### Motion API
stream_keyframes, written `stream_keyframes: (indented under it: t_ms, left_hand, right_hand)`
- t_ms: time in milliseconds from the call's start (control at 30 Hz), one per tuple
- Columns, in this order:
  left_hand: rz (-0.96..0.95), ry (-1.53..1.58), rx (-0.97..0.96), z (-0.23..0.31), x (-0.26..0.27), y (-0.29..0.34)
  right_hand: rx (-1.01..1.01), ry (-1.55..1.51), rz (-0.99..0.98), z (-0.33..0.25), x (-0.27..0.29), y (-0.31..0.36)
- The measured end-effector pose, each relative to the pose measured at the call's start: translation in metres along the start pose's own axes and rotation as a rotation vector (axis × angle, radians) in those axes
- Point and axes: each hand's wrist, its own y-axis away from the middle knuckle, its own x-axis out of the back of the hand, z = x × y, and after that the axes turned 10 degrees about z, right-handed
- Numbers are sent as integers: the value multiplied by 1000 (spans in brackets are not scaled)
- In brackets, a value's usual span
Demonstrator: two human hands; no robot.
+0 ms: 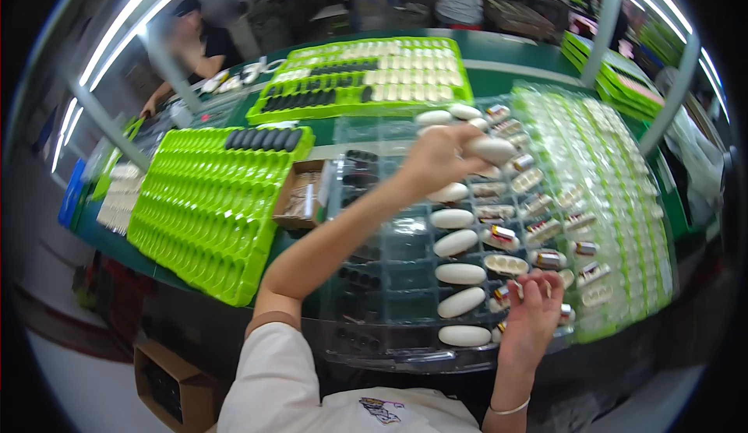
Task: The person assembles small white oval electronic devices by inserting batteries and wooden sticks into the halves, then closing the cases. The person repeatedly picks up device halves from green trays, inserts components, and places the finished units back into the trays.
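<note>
My left hand (441, 157) is closed on a smooth white oval shell (492, 150), held above the far part of a clear compartment tray (405, 258). Low on the right, my right hand (531, 308) has its fingers curled over the tray's pieces. What they hold, if anything, is hidden. Between the hands lie open white oval housings (506, 265), some with small red-and-gold cylinders (502, 236) in them. A column of closed white ovals (456, 243) runs down the middle of this tray, with black pieces (360, 278) in its left columns.
A bright green tray (210, 207) with a few black ovals stands left, beside a small cardboard box (305, 191). Farther back is another green tray (366, 75) of white and black pieces. Stacked clear-and-green trays (615, 199) stand right. A person (204, 47) sits far left.
</note>
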Motion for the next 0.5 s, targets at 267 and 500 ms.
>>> stream_keyframes:
  t_ms: [267,500]
  left_hand:
    - [17,-345,118,-65,-20,-44]
    - [-34,-543,33,-82,-50,-56]
  right_hand:
    - [-49,-37,-76,-7,15,-1]
    - [-80,-22,-88,-7,14,0]
